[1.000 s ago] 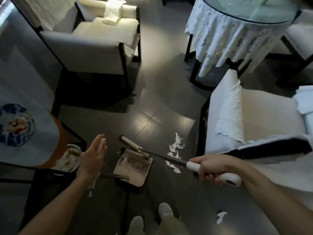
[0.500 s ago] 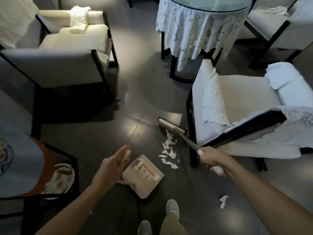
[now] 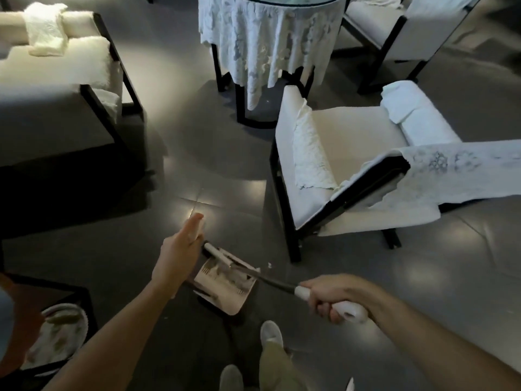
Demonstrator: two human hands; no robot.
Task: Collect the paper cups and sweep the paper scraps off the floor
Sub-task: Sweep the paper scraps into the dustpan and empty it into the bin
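The dustpan (image 3: 225, 289) lies on the floor low in the middle of the frame, just ahead of the person's shoes (image 3: 271, 332). The head of the broom (image 3: 218, 254) rests at its far edge. The right hand (image 3: 335, 299) is clenched round the broom's white handle at lower right. The left hand (image 3: 180, 249) hovers over the pan's left side with fingers stretched straight; I cannot tell whether it touches anything. One paper scrap (image 3: 269, 265) lies just right of the pan, another (image 3: 350, 384) at the bottom edge. Close on the right a white armchair (image 3: 346, 131) draped in lace crowds the pan, its dark leg (image 3: 293, 246) near. A cloth-covered round table (image 3: 267, 43) stands at top centre, a second armchair (image 3: 56, 80) at upper left, a plate (image 3: 60, 334) at lower left. The floor (image 3: 197, 165) is dark, glossy tile.
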